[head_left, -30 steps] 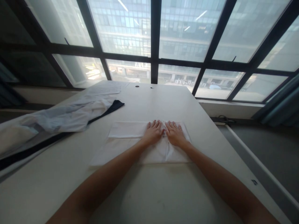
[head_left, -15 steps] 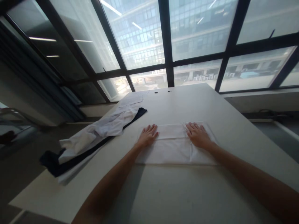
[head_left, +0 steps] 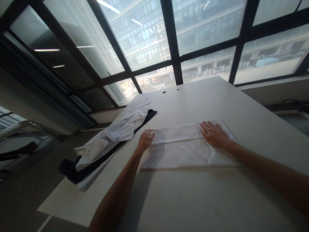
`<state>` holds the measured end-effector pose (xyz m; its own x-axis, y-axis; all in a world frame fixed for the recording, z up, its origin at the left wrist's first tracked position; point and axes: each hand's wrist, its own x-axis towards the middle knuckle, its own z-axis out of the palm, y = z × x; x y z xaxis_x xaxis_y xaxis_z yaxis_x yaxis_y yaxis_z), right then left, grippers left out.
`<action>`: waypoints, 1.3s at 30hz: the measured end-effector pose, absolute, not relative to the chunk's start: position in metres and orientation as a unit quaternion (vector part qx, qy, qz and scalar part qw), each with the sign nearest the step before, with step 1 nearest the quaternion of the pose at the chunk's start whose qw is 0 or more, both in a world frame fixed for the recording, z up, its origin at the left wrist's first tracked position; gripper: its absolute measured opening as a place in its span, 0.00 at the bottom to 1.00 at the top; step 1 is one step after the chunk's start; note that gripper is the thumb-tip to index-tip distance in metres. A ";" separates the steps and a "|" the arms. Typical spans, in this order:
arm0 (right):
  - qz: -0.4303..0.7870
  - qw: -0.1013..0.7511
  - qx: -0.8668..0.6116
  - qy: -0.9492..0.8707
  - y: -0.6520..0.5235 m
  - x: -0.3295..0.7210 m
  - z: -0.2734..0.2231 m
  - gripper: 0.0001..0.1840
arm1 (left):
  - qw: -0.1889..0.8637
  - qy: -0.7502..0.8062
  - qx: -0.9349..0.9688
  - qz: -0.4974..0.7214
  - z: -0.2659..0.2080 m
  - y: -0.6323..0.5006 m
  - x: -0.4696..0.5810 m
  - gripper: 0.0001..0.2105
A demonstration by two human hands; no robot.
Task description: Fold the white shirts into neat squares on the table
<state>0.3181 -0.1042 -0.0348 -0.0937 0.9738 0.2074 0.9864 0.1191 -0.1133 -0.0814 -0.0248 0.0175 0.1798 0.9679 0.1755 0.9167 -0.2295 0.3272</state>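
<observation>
A folded white cloth (head_left: 181,154) lies flat on the table in front of me, its long side running left to right. At its far left corner, the fingers of my left hand (head_left: 146,139) are curled around the edge in a pinch. My right hand (head_left: 212,132) rests palm down near the far right part of the cloth, fingers stretched out and pressing on it. A fold line crosses the cloth between the hands, and small creases show below my right hand.
A loose pile of white clothes (head_left: 113,130) with a dark navy piece (head_left: 93,174) lies along the left side of the white table (head_left: 193,199). Papers (head_left: 141,99) are at the far left corner. Large windows (head_left: 149,35) stand beyond the table.
My left hand has gone from lying flat on the cloth to gripping its left edge. My right hand stays flat on the cloth. The view has tilted slightly.
</observation>
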 end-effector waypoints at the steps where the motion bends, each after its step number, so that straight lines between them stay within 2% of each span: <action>1: -0.028 0.117 -0.663 -0.739 -0.104 0.318 -0.035 0.31 | 0.092 0.628 0.752 0.177 0.022 -0.024 -0.086 0.19; 4: -0.028 0.119 -0.665 -0.737 -0.104 0.319 -0.037 0.31 | 0.194 0.670 0.699 0.158 0.034 -0.024 -0.099 0.21; 8: -0.028 0.119 -0.668 -0.735 -0.104 0.318 -0.036 0.31 | 0.373 0.679 0.617 0.135 0.046 -0.028 -0.110 0.28; 14: -0.027 0.117 -0.665 -0.737 -0.104 0.318 -0.034 0.31 | 0.451 0.629 0.624 0.105 0.057 -0.032 -0.112 0.28; 21: -0.013 0.132 -0.672 -0.728 -0.104 0.317 -0.033 0.30 | 0.462 0.617 0.635 0.056 0.063 -0.038 -0.113 0.27; 24: -0.005 0.141 -0.673 -0.726 -0.105 0.316 -0.032 0.30 | 0.480 0.617 0.615 0.100 0.064 -0.042 -0.110 0.27; 28: -0.001 0.152 -0.677 -0.720 -0.105 0.314 -0.029 0.30 | 0.484 0.618 0.589 0.191 0.076 -0.051 -0.099 0.38; 31: -0.001 0.152 -0.676 -0.721 -0.106 0.313 -0.027 0.30 | 0.507 0.560 0.611 0.236 0.096 -0.058 -0.077 0.42; 35: 0.002 0.151 -0.673 -0.724 -0.109 0.311 -0.023 0.30 | 0.493 0.512 0.643 0.285 0.122 -0.057 -0.026 0.42; 39: 0.007 0.151 -0.672 -0.725 -0.111 0.310 -0.018 0.29 | 0.438 0.530 0.683 0.248 0.125 -0.053 0.037 0.39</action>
